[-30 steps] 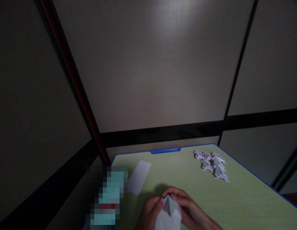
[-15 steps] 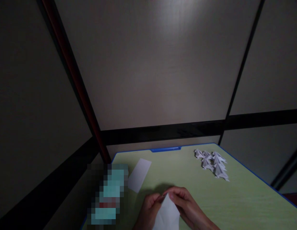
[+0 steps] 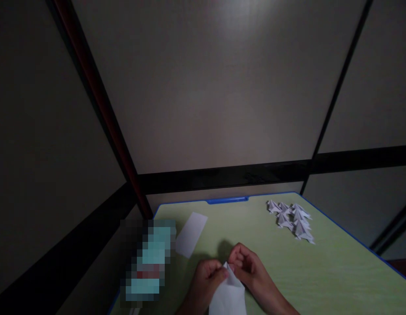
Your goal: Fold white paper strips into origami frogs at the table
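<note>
A white sheet of paper (image 3: 228, 295), partly folded to a point at its top, lies at the near edge of the green table (image 3: 337, 271). My left hand (image 3: 206, 282) pinches the paper's left edge near the tip. My right hand (image 3: 253, 275) has its fingers curled and closed on the tip from the right. Both wrists run out of the bottom of the view.
A flat white paper slip (image 3: 190, 234) lies to the left of my hands. Several folded white paper figures (image 3: 293, 219) sit clustered at the far right of the table. A blurred teal object (image 3: 148, 262) is at the table's left edge. Dark-framed wall panels stand behind.
The view has tilted slightly. My fingers have shifted on the paper's tip, the right hand curling tighter and rising a little; the paper point now stands between both thumbs.
</note>
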Demonstrator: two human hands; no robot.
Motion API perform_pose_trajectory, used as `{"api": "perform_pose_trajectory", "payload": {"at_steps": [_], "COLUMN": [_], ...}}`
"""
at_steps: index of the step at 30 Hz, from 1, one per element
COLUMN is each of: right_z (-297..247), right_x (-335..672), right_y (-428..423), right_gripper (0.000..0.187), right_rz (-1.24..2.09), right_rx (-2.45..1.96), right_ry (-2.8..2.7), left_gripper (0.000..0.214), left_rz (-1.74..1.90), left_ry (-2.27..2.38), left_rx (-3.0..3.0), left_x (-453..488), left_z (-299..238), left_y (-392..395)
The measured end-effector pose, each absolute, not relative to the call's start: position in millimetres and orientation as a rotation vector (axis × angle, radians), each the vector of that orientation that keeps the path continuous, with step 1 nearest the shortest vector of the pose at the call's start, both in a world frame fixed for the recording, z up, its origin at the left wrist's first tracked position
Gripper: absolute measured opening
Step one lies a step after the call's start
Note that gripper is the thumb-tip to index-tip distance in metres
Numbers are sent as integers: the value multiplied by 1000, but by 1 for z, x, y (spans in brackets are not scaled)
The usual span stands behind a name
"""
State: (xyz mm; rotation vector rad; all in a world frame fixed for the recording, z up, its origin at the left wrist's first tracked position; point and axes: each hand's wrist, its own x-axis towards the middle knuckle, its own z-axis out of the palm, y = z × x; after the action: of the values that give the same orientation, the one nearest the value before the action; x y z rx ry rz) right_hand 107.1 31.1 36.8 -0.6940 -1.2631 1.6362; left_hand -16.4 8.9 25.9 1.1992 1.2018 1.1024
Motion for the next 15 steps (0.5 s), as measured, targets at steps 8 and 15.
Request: {"api": "perform_pose_trajectory", "payload": {"at_steps": [8, 15], "right_z": [34, 31], "right_x": [111, 108], "right_y": [25, 24], "right_gripper": [19, 27], "right_rz": [1592, 1576], "right_rx": [-748, -864], "right_ry": [-1451, -1487], "left_gripper": [36, 32], "left_rz": [1272, 1246], "left_ry": [1307, 1178], "left_rx": [1163, 1135], "left_x": [-19, -19], "left_z": [31, 27], "left_y": [11, 11]}}
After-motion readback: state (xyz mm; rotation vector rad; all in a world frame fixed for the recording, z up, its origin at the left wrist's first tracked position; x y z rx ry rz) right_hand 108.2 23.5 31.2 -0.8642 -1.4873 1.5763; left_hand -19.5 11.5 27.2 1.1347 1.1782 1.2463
